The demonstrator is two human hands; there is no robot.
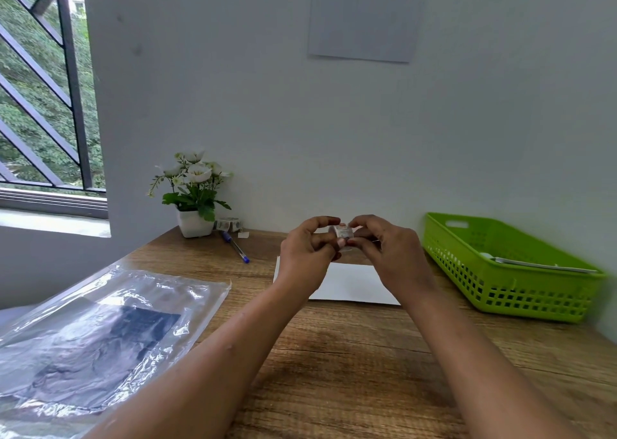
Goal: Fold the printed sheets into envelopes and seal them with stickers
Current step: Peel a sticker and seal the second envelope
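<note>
Your left hand (307, 248) and right hand (387, 248) met in the air above the far half of the counter (334, 355). Between them you held a small sticker roll (343, 232).

- Left hand: fingers (324, 220) curled over the top of the roll, thumb tip against its near face. Grasping it.
- Right hand: fingers curled in from the other side, pinching the roll's right edge. Also grasping it.
- Whether a sticker was peeled up from the roll I could not tell; too small and partly covered by your fingertips.

A white folded sheet (350, 283) lay flat on the counter directly below your hands. Neither hand touched it, and your wrists hid its left and right ends.

Around you:
- A green basket (521, 291) stood at the right edge of the counter, near the wall, with flat white paper (541, 265) lying inside.
- A clear plastic bag (100, 321) lay at the left with dark sheets inside, overhanging the counter's left edge.
- A white pot of white flowers (193, 223) stood in the far left corner. A second roll (228, 223) sat just beside it, then a small paper scrap (243, 235).
- A blue pen (236, 247) lay in front of that roll, apart from the folded sheet.
- A barred window (43, 104) was on the left and a pale sheet (365, 14) was fixed to the wall.
</note>
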